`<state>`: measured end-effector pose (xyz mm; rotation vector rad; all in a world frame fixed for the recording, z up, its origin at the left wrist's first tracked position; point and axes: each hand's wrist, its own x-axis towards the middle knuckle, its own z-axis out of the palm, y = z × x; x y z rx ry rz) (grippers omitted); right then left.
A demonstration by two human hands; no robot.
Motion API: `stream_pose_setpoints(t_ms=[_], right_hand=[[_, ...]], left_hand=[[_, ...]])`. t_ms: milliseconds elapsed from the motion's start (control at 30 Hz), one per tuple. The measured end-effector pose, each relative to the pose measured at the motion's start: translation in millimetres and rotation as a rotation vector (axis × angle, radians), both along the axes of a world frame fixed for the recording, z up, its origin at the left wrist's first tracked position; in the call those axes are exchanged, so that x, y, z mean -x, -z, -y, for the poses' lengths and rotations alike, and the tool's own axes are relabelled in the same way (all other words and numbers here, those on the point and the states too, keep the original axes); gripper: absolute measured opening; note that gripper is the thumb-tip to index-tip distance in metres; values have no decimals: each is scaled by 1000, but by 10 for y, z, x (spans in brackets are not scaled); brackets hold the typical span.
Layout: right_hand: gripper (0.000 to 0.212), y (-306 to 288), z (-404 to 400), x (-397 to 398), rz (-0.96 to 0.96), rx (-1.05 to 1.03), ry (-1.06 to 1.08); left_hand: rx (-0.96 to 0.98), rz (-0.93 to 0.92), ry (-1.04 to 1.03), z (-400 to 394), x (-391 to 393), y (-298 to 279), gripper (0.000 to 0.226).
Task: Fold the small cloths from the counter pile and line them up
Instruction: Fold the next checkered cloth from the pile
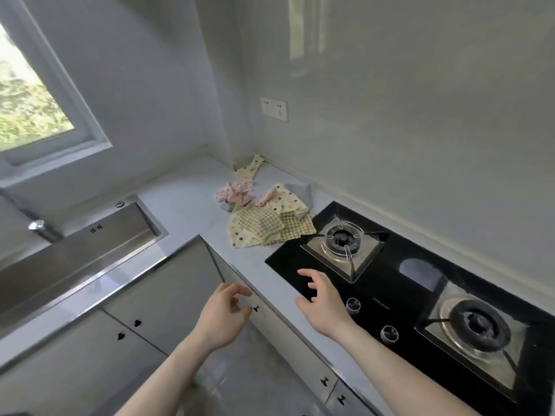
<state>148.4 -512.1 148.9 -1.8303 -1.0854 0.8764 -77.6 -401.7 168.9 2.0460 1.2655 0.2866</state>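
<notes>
Your left hand (pixel 223 313) is nearest, at about 7 o'clock from the frame's middle, raised in front of the cabinet doors (pixel 168 283) below the counter. Its fingers are loosely curled and hold nothing. Your right hand (pixel 322 304) sits at 5 o'clock, over the front edge of the black hob (pixel 399 298), fingers spread and relaxed, also empty. Neither hand touches a cloth.

Two control knobs (pixel 353 304) lie just right of your right hand. The hob carries a near burner (pixel 477 325) at 4 o'clock and a far burner (pixel 342 237) at 3 o'clock.

The steel sink (pixel 126 226) is at 9 o'clock, its basin showing nothing inside that can be made out; a tap (pixel 40 228) stands at its left.

The pile of small cloths (pixel 264 217) lies unfolded on the white counter (pixel 186 202) at 1 o'clock, well apart from both hands, its right edge touching the hob's far corner. It holds yellow checked, yellow dotted, pink and grey pieces. One separate yellow cloth (pixel 250 168) lies beyond, in the wall corner.

A wall socket (pixel 274 109) is mounted above at 12 o'clock; a window (pixel 33 106) at 10 o'clock.
</notes>
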Motion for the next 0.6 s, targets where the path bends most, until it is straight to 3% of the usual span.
stream_pose_setpoints(t_ms=[300,600], right_hand=[[52,67,-1141,104,-16,17,-102],[50,291,-1856,-19,12,55,55]], left_hand=[[-10,-48,-44,-1049,70,-13,22],[6,-89,128,-2471,-277,146,23]])
